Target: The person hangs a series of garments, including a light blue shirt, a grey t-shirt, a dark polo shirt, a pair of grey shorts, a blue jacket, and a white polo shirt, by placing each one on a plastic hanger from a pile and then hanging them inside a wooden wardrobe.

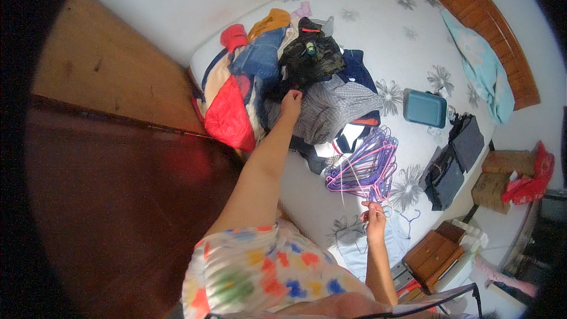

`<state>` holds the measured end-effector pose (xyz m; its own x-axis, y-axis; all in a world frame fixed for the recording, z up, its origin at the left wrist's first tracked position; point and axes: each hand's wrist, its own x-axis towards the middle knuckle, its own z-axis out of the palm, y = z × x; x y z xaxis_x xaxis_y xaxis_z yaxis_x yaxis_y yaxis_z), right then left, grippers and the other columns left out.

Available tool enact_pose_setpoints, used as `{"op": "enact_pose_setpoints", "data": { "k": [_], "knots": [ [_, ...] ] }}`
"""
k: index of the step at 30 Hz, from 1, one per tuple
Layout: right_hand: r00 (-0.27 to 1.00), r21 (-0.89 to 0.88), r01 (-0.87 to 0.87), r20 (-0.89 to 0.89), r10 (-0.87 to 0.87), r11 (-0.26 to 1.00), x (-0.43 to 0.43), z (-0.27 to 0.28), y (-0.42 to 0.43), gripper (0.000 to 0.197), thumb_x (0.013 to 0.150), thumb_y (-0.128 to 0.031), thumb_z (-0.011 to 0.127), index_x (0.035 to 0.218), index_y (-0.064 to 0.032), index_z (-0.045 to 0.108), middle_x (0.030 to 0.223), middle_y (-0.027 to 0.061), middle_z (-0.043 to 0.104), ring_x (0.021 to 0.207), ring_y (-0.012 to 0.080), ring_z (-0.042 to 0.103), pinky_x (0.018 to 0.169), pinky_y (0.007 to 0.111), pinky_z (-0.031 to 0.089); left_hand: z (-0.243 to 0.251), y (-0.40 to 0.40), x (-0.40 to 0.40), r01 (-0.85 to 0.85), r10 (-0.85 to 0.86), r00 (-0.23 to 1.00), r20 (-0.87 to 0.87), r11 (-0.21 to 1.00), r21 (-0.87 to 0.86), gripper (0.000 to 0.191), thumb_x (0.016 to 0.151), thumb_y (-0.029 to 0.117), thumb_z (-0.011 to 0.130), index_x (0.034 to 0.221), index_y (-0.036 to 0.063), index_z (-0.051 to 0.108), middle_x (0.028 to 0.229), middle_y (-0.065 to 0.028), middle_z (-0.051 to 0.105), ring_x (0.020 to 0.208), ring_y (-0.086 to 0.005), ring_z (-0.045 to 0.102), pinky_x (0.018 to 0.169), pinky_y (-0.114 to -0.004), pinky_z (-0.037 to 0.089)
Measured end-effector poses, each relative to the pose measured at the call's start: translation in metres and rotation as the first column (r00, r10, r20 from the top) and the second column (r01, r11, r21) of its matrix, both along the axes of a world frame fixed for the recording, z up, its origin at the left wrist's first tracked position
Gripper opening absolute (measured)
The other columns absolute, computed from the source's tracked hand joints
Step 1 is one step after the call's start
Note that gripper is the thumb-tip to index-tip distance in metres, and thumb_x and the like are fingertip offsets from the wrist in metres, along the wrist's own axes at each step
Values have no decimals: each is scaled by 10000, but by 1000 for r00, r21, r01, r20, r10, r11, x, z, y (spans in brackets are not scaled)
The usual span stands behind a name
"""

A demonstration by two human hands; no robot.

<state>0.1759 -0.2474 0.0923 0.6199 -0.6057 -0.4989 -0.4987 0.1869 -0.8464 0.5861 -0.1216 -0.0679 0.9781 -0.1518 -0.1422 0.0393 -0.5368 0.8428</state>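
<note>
A heap of clothes lies on the bed, including a camouflage garment (325, 55), a blue denim garment (257, 57), a red garment (230, 115) and a grey checked garment (336, 102). My left hand (292, 99) reaches to the dark cloth beside the checked garment, its fingers closed; whether it pinches any cloth is unclear. A pile of purple and pink clothes hangers (365, 168) rests at the heap's lower right. Just below them is my right hand (374, 218), fingers bent around a pale, thin hanger. A light blue garment (396, 235) lies beside that hand, with a purple hanger at it.
On the bed's right side are a teal plastic tray (425, 108), dark folded clothes (452, 168) and a light blue cloth (483, 66) by the wooden headboard (491, 26). A wooden cabinet (115, 71) stands left. Cardboard boxes (491, 190) and a small wooden chest (434, 259) stand right.
</note>
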Motion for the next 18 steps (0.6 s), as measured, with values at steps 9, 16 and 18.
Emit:
{"op": "enact_pose_setpoints", "data": {
  "k": [9, 16, 18],
  "knots": [
    [998, -38, -53, 40, 54, 998, -6, 0, -8, 279, 924, -280, 429, 903, -47, 580, 562, -8, 511, 503, 51, 442, 485, 192, 335, 30, -32, -64, -232, 222, 971, -85, 962, -144, 210, 883, 196, 424, 980, 25, 498, 895, -216, 583, 876, -383, 549, 752, -414, 425],
    [991, -82, -32, 127, 42, 996, -42, 4, -22, 246, 910, -257, 457, 892, -40, 573, 644, 9, 541, 530, 55, 459, 495, 190, 345, 98, -45, -176, -192, 44, 943, -331, 882, -430, 366, 857, 351, 529, 947, -3, 545, 883, -110, 582, 811, -210, 532, 723, -306, 414],
    [988, -109, -15, 149, 31, 994, -54, 11, -25, 211, 892, -211, 490, 878, -17, 571, 702, 13, 528, 537, 61, 434, 504, 201, 338, 107, -39, -201, -198, -24, 919, -395, 837, -510, 330, 809, 302, 621, 955, 14, 555, 895, -43, 568, 822, -132, 508, 723, -249, 403]
  ]
}}
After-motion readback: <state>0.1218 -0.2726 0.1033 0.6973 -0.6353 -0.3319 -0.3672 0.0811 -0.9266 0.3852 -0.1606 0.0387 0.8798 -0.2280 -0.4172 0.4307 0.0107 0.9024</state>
